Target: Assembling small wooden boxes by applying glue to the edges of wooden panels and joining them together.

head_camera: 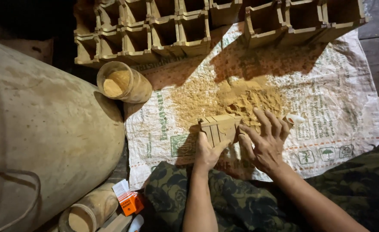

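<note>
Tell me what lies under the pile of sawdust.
The sawdust pile lies on a printed woven sack spread flat. Whatever is beneath the sack is covered.

Two hands, left (pixel 207 154) and right (pixel 264 139), one small wooden box (pixel 218 128), two powder-filled jars (pixel 123 81) (pixel 88 210), one sawdust heap (pixel 245 99), one woven sack (pixel 327 111).

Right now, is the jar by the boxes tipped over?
Tipped: the jar lies tilted, its open mouth showing tan powder inside.
</note>
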